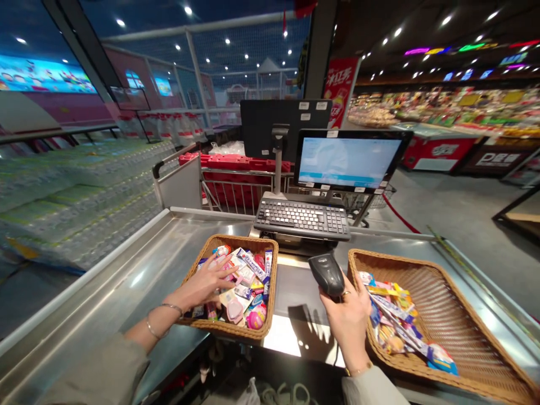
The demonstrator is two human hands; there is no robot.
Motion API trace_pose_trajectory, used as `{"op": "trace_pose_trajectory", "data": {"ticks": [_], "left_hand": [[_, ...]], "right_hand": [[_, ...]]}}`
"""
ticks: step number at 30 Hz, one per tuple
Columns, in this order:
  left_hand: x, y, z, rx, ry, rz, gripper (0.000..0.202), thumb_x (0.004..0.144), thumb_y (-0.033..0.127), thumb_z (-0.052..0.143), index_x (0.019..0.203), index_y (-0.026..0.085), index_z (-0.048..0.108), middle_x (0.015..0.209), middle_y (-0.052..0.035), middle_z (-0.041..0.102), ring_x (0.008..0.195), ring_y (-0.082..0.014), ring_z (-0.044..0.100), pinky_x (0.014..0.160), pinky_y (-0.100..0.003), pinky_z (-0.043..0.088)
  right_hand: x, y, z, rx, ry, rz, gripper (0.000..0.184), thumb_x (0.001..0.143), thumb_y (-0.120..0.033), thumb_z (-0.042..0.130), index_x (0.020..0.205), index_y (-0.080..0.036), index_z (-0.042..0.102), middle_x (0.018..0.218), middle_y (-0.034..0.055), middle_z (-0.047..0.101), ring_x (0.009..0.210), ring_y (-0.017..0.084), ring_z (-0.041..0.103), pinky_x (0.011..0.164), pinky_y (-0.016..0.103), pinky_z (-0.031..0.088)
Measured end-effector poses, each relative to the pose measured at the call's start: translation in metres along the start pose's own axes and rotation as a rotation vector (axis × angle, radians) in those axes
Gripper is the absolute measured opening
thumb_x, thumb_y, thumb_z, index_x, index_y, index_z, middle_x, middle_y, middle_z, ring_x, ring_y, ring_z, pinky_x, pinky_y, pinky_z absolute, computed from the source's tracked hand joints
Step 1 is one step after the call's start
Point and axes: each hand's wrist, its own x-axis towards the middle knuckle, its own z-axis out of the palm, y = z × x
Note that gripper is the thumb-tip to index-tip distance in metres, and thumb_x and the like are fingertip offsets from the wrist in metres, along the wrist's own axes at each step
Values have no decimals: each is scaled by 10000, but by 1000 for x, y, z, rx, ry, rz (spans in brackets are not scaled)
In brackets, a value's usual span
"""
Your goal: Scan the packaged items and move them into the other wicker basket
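My left hand (207, 281) reaches over the left wicker basket (273, 281), fingers spread across the packaged sweets (248, 275) that fill it. Whether a fingertip touches a packet I cannot tell. A pink round packet (256, 318) lies at the basket's near right corner. In my right hand (350, 312) is a black barcode scanner (327, 273), held above the counter between the two baskets, its head pointing up and left. Right of that hand stands a larger wicker basket (447, 281), with packaged sweets (396, 320) gathered in its left part.
A black keyboard (301, 216) and a lit monitor (348, 160) stand behind the baskets, with a second screen's dark back (282, 126) beside them. The metal counter (147, 264) has a raised rim. Beyond it are a shopping trolley (236, 185) and stacked bottle packs (76, 197).
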Motion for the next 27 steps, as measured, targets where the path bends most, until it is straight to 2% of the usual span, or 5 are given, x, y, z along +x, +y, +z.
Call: {"op": "trace_pose_trajectory", "data": {"ticks": [4, 8, 15, 19, 27], "left_hand": [[12, 0, -16, 37, 60, -79, 477, 754, 543, 766, 1210, 434, 676, 1547, -24, 475, 1534, -356, 162, 1151, -728, -69], [36, 12, -28, 100, 194, -158, 463, 763, 463, 787, 1211, 417, 680, 1556, -49, 455, 1526, -387, 165, 1099, -794, -64], [100, 67, -36, 40, 411, -281, 447, 767, 381, 800, 1201, 390, 694, 1564, -56, 426, 1517, -435, 152, 1037, -871, -16], [139, 98, -33, 22, 515, -314, 456, 772, 362, 797, 1215, 381, 692, 1573, -64, 408, 1518, -427, 156, 1053, -858, -18], [195, 134, -26, -7, 642, -372, 379, 815, 409, 748, 1190, 382, 704, 1578, -39, 401, 1528, -417, 125, 1042, -839, -98]], "right_hand": [[3, 2, -7, -114, 19, -113, 319, 782, -442, 588, 936, -209, 741, 1307, 94, 675, 1401, 366, 380, 1134, 583, 246], [8, 5, -13, -214, 71, -158, 253, 787, -417, 579, 834, -223, 734, 1305, 85, 678, 1413, 380, 356, 1126, 614, 188], [15, 7, -27, -327, 146, -228, 203, 817, -355, 581, 882, -230, 728, 1242, 89, 702, 1412, 397, 347, 1102, 644, 154], [16, 6, -36, -347, 157, -232, 176, 818, -345, 599, 867, -238, 729, 1254, 90, 696, 1414, 395, 346, 1115, 661, 125], [15, 16, -45, -389, 146, -258, 168, 808, -354, 635, 890, -272, 756, 1301, 67, 678, 1454, 401, 291, 1133, 674, 81]]}}
